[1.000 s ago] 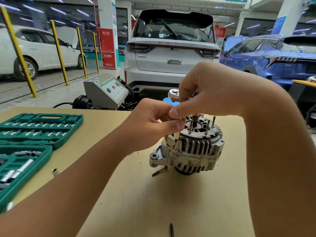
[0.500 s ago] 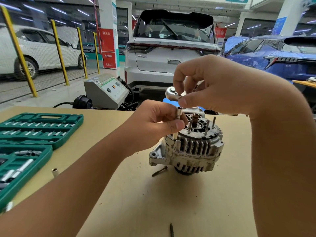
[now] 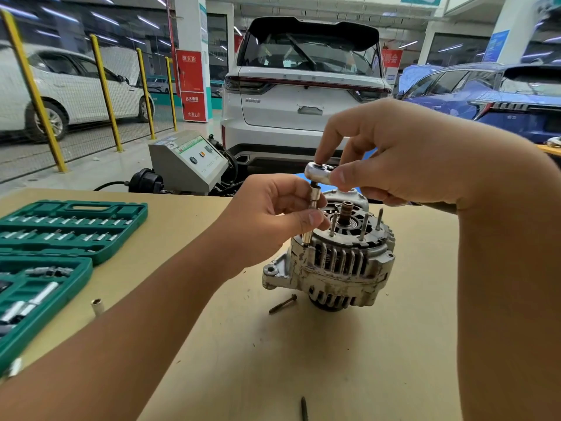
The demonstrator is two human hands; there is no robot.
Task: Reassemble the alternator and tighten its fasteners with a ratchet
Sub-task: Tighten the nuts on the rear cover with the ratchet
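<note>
- The weathered grey cast-aluminium alternator (image 3: 337, 262) stands on the tan worktop (image 3: 303, 354), shaft end up, several long studs rising from its top.
- The left hand (image 3: 273, 220) pinches the slim chrome socket extension (image 3: 312, 214) standing upright on a fastener at the housing's left rim.
- The right hand's (image 3: 394, 153) grip is closed on the chrome ratchet head (image 3: 320, 173), forefinger on top, the drive meeting the extension.
- To do this step well, keep the extension plumb, press the drive fully home, then steady the head while swinging the handle.
- A loose dark bolt (image 3: 283, 304) lies just beside the housing, another (image 3: 304, 407) nearer; likely still to fit.
</note>
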